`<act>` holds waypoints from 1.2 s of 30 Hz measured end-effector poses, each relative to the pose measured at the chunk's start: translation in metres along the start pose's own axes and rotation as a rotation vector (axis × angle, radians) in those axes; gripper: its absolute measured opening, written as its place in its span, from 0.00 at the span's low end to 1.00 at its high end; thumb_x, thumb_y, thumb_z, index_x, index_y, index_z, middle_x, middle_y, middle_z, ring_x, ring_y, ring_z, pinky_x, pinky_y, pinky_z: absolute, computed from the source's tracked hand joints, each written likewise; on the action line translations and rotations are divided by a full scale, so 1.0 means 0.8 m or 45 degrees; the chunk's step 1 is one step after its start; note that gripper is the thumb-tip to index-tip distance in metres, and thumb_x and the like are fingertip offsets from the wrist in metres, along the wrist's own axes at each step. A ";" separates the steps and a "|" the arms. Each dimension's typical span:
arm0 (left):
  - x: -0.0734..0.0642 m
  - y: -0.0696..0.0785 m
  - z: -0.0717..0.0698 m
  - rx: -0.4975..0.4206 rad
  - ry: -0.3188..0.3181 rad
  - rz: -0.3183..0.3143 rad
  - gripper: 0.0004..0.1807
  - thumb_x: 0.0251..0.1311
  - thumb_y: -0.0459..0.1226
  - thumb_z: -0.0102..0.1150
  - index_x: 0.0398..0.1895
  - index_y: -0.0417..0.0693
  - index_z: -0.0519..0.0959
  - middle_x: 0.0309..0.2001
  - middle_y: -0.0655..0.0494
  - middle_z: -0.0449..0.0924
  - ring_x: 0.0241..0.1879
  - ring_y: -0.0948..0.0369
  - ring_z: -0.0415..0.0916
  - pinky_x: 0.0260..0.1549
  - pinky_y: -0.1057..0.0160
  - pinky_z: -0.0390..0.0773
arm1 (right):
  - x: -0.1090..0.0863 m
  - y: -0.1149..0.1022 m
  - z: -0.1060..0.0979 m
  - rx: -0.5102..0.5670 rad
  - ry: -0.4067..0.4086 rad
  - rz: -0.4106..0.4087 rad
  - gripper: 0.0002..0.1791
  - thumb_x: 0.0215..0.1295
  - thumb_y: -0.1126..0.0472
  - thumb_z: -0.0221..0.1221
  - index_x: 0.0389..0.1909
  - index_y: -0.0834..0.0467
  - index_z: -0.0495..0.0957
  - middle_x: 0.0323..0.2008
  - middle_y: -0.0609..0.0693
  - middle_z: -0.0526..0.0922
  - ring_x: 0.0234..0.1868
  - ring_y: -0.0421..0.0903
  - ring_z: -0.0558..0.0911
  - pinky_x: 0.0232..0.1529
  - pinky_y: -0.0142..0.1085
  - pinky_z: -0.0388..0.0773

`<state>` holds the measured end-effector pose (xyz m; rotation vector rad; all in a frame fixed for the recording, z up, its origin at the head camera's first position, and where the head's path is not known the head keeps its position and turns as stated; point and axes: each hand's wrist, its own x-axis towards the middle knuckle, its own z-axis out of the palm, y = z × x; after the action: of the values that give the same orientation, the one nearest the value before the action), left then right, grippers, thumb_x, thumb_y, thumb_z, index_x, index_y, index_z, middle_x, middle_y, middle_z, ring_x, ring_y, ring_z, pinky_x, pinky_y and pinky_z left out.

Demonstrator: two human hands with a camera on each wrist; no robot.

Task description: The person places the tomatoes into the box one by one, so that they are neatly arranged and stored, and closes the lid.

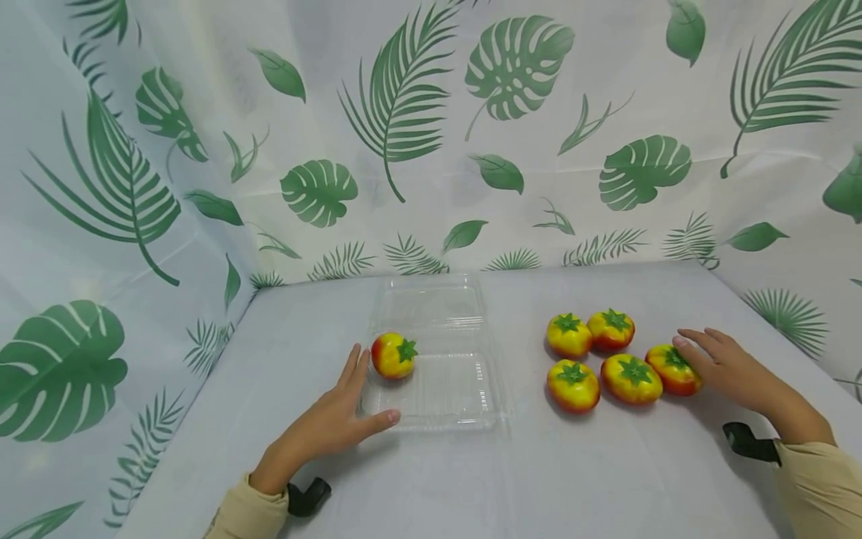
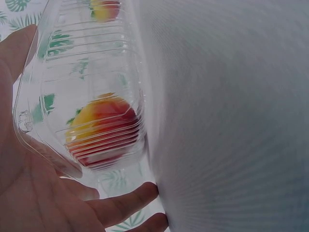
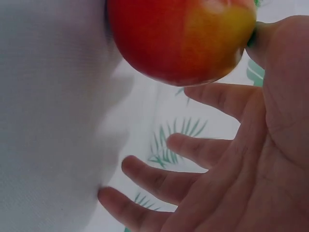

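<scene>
Rightmost red-and-yellow fruit (image 1: 671, 376) sits at the end of the bunch, four others (image 1: 631, 380) to its left; the right hand (image 1: 737, 374) has fingers loosely spread by it, not gripping, probably there because that outer side's easiest to reach; over left from where I'm standing, the clear container (image 1: 438, 408) lies open, single fruit (image 1: 390, 358) in its near half's far-left corner; the left hand (image 1: 337, 419) is relaxed along the left edge, no grip, maybe just steadying it.
</scene>
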<state>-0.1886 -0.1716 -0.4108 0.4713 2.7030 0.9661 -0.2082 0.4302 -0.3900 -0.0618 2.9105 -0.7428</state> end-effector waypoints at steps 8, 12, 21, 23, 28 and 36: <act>-0.002 0.002 -0.002 -0.009 -0.001 0.007 0.64 0.69 0.65 0.63 0.88 0.45 0.35 0.87 0.49 0.23 0.82 0.39 0.47 0.75 0.34 0.56 | -0.008 -0.010 -0.009 -0.081 0.027 -0.055 0.40 0.88 0.44 0.45 0.74 0.79 0.60 0.67 0.86 0.60 0.60 0.85 0.70 0.54 0.75 0.75; -0.002 0.003 -0.002 0.002 -0.003 0.001 0.63 0.69 0.64 0.63 0.88 0.45 0.36 0.87 0.49 0.23 0.83 0.39 0.47 0.75 0.34 0.56 | -0.007 -0.016 -0.010 -0.086 0.016 -0.087 0.39 0.85 0.44 0.52 0.73 0.77 0.62 0.66 0.85 0.65 0.55 0.83 0.77 0.47 0.68 0.83; -0.002 0.003 -0.001 0.011 -0.003 0.001 0.63 0.69 0.63 0.64 0.88 0.44 0.36 0.87 0.47 0.24 0.82 0.38 0.47 0.75 0.33 0.57 | -0.007 -0.025 -0.004 -0.069 -0.058 -0.045 0.42 0.78 0.40 0.60 0.73 0.72 0.66 0.64 0.82 0.69 0.50 0.73 0.79 0.42 0.62 0.86; -0.002 0.003 -0.001 0.009 -0.006 0.004 0.63 0.69 0.63 0.64 0.88 0.45 0.35 0.87 0.48 0.23 0.82 0.39 0.47 0.75 0.34 0.57 | -0.007 -0.026 -0.004 -0.063 -0.048 -0.063 0.40 0.79 0.42 0.60 0.73 0.72 0.67 0.63 0.81 0.71 0.47 0.67 0.81 0.41 0.58 0.86; -0.001 0.002 -0.003 0.007 0.002 0.013 0.64 0.68 0.66 0.63 0.89 0.46 0.35 0.87 0.50 0.23 0.83 0.41 0.48 0.75 0.35 0.57 | -0.009 -0.025 -0.002 -0.037 -0.012 -0.156 0.31 0.83 0.51 0.56 0.73 0.71 0.69 0.64 0.79 0.73 0.45 0.59 0.82 0.36 0.43 0.85; 0.000 0.000 -0.002 0.002 0.006 0.008 0.64 0.68 0.65 0.63 0.89 0.47 0.35 0.87 0.49 0.24 0.82 0.41 0.49 0.75 0.35 0.58 | -0.010 -0.024 -0.001 -0.027 -0.034 -0.137 0.28 0.84 0.55 0.55 0.71 0.73 0.69 0.63 0.79 0.72 0.50 0.64 0.80 0.41 0.51 0.89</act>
<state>-0.1889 -0.1727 -0.4101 0.4790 2.7083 0.9684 -0.2005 0.4148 -0.3791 -0.2308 2.9088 -0.7211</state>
